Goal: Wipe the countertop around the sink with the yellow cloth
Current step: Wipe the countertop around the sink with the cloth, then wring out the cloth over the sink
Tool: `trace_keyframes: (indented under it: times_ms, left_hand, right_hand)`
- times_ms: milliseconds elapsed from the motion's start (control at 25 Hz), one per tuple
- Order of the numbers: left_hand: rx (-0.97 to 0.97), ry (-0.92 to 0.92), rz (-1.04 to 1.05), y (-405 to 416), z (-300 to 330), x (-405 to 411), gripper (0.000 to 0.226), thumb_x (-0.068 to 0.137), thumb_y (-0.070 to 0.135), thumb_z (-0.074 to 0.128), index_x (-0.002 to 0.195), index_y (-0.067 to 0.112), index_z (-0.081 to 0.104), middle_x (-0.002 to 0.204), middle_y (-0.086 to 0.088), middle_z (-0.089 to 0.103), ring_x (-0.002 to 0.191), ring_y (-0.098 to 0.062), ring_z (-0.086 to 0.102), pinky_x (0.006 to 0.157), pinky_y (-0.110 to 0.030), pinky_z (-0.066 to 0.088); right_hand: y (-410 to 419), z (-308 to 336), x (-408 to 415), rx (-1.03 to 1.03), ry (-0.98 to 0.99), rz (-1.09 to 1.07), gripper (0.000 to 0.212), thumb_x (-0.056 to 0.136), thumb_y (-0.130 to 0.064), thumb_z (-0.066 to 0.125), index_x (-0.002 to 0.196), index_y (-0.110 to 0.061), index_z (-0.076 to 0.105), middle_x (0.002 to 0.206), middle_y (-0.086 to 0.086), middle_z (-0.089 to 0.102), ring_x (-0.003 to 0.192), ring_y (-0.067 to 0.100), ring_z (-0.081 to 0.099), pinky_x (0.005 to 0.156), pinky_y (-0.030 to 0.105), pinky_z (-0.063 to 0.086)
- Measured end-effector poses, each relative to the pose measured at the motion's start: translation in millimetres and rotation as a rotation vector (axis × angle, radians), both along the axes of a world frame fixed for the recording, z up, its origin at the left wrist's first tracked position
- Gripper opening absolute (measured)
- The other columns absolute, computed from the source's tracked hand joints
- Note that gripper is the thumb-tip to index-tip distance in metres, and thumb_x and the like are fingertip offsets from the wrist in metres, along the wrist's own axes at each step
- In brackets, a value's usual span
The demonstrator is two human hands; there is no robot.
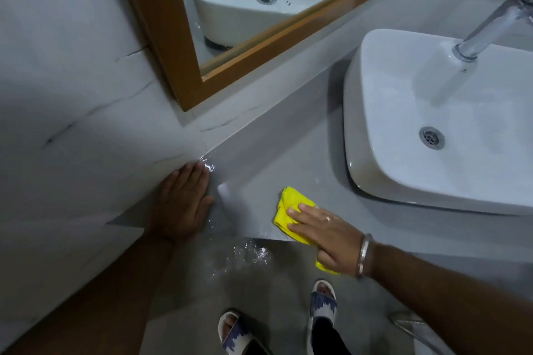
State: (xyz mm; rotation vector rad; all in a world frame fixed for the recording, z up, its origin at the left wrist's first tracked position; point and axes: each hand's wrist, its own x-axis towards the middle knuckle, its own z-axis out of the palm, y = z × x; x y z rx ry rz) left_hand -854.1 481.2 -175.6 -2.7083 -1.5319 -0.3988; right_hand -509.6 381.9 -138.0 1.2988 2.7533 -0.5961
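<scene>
A folded yellow cloth (288, 210) lies on the grey countertop (274, 158) near its front edge, left of the white vessel sink (389, 181). My right hand (326, 235) presses flat on the cloth, fingers spread over it, with a metal bangle on the wrist. My left hand (181, 202) rests flat with fingers together at the countertop's left end, against the marbled wall. Water glistens by the left fingertips in the corner.
A chrome faucet (490, 26) reaches over the sink from the upper right. A wood-framed mirror (259, 46) hangs behind the counter. Below the edge, the wet grey floor (251, 256) shows my two sandalled feet (321, 305).
</scene>
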Motion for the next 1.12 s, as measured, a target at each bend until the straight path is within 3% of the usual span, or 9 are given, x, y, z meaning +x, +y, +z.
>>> trace_keyframes:
  times_ms: [120,240,320,400,520,640,760,960,1120]
  left_hand:
    - [0.026,0.111,0.013,-4.1,-0.9,0.4,0.059,0.100,0.042,0.026,0.137,0.002,0.049,0.140,-0.021,0.052,0.127,-0.039,0.049,0.106,-0.049,0.032]
    - [-0.070,0.072,0.010,-6.1,18.7,48.2,0.064,0.092,0.049,0.037,0.135,0.004,0.051,0.138,-0.021,0.054,0.125,-0.040,0.052,0.102,-0.051,0.035]
    - [-0.204,-0.005,-0.192,-7.1,36.0,98.4,0.068,0.087,0.054,0.041,0.136,0.007,0.051,0.140,-0.018,0.054,0.125,-0.039,0.053,0.098,-0.051,0.045]
    - [-0.307,0.016,-0.491,-13.2,48.6,139.7,0.069,0.084,0.055,0.050,0.140,0.016,0.045,0.143,-0.011,0.051,0.129,-0.031,0.050,0.101,-0.050,0.045]
    - [-0.300,0.235,-0.695,-16.0,54.4,156.7,0.074,0.062,0.058,0.068,0.126,0.023,0.055,0.120,-0.007,0.065,0.105,-0.029,0.062,0.084,-0.042,0.049]
    - [-0.168,0.402,-0.692,-23.5,66.3,160.8,0.053,0.052,0.058,0.082,0.083,0.019,0.062,0.075,-0.006,0.063,0.060,-0.028,0.061,0.050,-0.030,0.041]
    - [-0.188,0.348,-0.666,-27.2,106.8,169.8,0.037,0.064,0.044,0.078,0.079,0.018,0.056,0.077,-0.009,0.059,0.063,-0.033,0.060,0.049,-0.031,0.032]
    - [-0.091,0.207,-0.603,-19.8,254.2,289.5,0.030,0.075,0.042,0.062,0.094,0.021,0.053,0.095,-0.004,0.062,0.085,-0.033,0.063,0.058,-0.036,0.039]
    - [0.001,0.249,-0.740,-10.3,284.9,323.3,0.030,0.071,0.041,0.062,0.094,0.023,0.054,0.086,-0.002,0.066,0.084,-0.031,0.063,0.059,-0.033,0.035]
  right_hand:
    - [9.0,18.7,-3.8,0.016,-0.111,0.044,0.080,0.066,-0.020,0.050,0.142,-0.019,0.028,0.152,0.010,0.029,0.140,0.025,0.017,0.111,0.047,0.020]
    - [-19.8,37.7,4.0,0.054,-0.067,-0.366,0.077,0.079,-0.052,0.052,0.142,-0.017,0.026,0.150,0.014,0.032,0.138,0.030,0.029,0.111,0.048,0.030]
    - [-42.8,42.6,3.4,0.087,-0.133,-0.719,0.080,0.069,-0.066,0.050,0.130,-0.016,0.043,0.132,0.014,0.052,0.118,0.035,0.051,0.092,0.045,0.047]
    - [-57.7,38.5,-6.7,0.031,-0.300,-0.819,0.078,0.051,-0.071,0.057,0.109,-0.019,0.057,0.107,0.008,0.059,0.091,0.033,0.059,0.071,0.040,0.049]
    - [-51.1,33.6,-22.2,-0.019,-0.345,-0.883,0.059,0.039,-0.052,0.075,0.085,-0.018,0.061,0.085,0.008,0.058,0.072,0.032,0.059,0.060,0.036,0.047]
    - [-33.8,53.2,-23.3,-0.017,-0.292,-0.865,0.041,0.058,-0.033,0.072,0.094,-0.020,0.059,0.094,0.007,0.061,0.088,0.032,0.060,0.072,0.035,0.046]
    - [-32.0,92.4,-7.7,-0.154,-0.245,-0.838,0.034,0.066,-0.033,0.066,0.095,-0.020,0.053,0.098,0.006,0.065,0.091,0.030,0.062,0.071,0.032,0.044]
    - [-25.6,206.1,113.2,-0.421,0.190,-0.932,0.050,0.052,-0.042,0.075,0.095,-0.026,0.055,0.085,-0.002,0.068,0.074,0.018,0.064,0.066,0.030,0.054]
    - [-17.1,237.6,143.7,-0.842,0.494,-0.901,0.014,0.075,-0.023,0.071,0.079,-0.010,0.067,0.062,0.004,0.069,0.056,0.022,0.063,0.049,0.024,0.048]
